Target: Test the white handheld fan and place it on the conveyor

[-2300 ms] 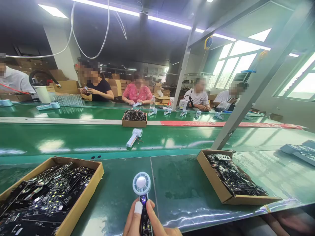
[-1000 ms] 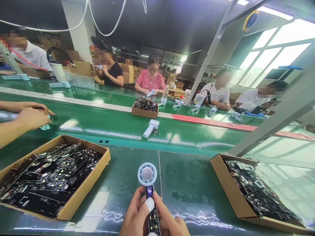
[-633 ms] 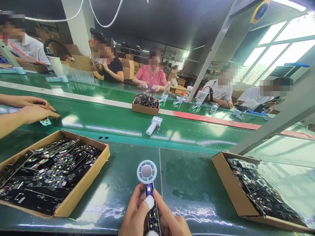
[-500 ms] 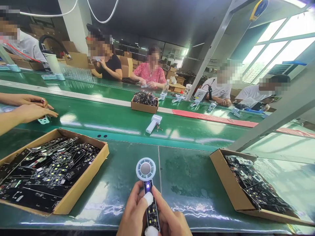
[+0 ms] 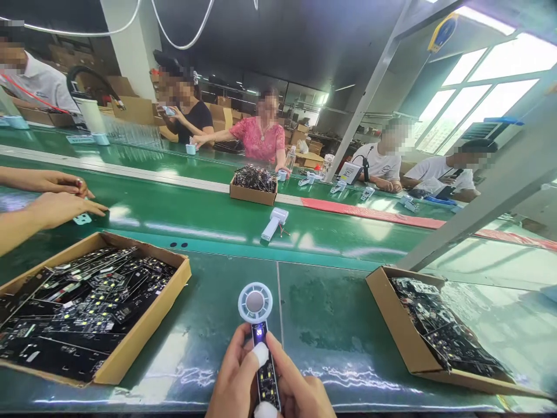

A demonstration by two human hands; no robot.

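Since half a second ago little has shifted: my left hand point(image 5: 232, 380) and right hand point(image 5: 298, 389) stay closed around the fan circuit board point(image 5: 263, 371), its display lit, white fan head point(image 5: 255, 302) just beyond my fingertips. Left of them sits the cardboard box of boards point(image 5: 134, 342); right, another box point(image 5: 391, 325) on the desk point(image 5: 331, 325).

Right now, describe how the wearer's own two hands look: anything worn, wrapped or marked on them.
Both hands are bare: no gloves, no rings, no sleeves in view. The left hand has a white wrap round its thumb tip. The right hand has a second white wrap at the frame's bottom edge. Wrists are cut off by the frame.
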